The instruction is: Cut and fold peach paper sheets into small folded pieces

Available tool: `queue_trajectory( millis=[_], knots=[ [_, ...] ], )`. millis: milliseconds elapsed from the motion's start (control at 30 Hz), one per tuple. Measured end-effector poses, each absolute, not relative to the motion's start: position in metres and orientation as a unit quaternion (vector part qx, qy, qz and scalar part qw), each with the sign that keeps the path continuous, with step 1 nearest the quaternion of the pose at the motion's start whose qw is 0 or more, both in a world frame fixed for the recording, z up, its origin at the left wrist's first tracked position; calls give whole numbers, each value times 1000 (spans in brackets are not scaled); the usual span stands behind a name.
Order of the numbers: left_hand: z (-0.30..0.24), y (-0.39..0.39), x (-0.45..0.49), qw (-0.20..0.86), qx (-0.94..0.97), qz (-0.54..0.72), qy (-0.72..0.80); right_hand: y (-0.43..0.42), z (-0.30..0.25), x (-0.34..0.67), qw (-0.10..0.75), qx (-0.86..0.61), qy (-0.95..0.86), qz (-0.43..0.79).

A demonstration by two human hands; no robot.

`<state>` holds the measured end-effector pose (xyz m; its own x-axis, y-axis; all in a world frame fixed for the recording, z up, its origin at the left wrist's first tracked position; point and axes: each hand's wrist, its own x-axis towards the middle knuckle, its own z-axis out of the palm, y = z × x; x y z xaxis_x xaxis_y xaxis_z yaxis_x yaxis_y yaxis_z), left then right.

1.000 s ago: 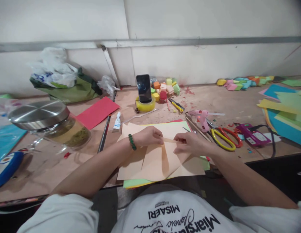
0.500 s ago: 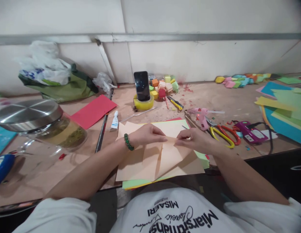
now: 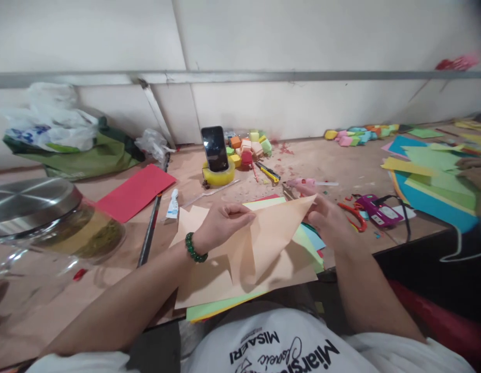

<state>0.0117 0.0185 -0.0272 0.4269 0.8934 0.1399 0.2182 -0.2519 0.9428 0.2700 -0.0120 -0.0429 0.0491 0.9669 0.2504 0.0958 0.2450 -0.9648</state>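
My left hand (image 3: 228, 223), with a green bead bracelet (image 3: 195, 247) at the wrist, pinches the raised edge of a folded peach paper sheet (image 3: 271, 233). My right hand (image 3: 331, 217) is beside the sheet's upper right corner, fingers stretched forward and apart. It lies over a pink glue gun (image 3: 305, 182) and hides most of it; whether it touches the gun I cannot tell. Beneath the fold lies a stack with more peach sheets (image 3: 201, 290), then green paper (image 3: 203, 312) and yellow edges.
Behind the stack are a phone (image 3: 216, 147) on a tape roll (image 3: 219, 176), paper cubes (image 3: 246, 150) and a utility knife (image 3: 268, 172). Left are a glass jar (image 3: 88, 233) and red paper (image 3: 135, 191). Right are red-handled scissors (image 3: 354, 215), a purple device (image 3: 376, 210) and coloured sheets (image 3: 438, 176).
My right hand has let go of the peach sheet's edge and moved forward and right, over the glue gun. My left hand still holds the sheet. The view has shifted slightly right.
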Motion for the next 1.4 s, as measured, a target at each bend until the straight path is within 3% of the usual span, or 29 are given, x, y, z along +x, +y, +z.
queue_trajectory(
  millis=[133,367,1400],
  knots=[
    [-26,14,16,471,703,372,381,-15,-49,260,565,-471,-483,476],
    [-24,11,17,498,695,351,381,-20,-38,248,618,-475,-457,428],
    [-19,8,15,444,745,314,386,-19,-25,259,695,-482,-454,281]
  ],
)
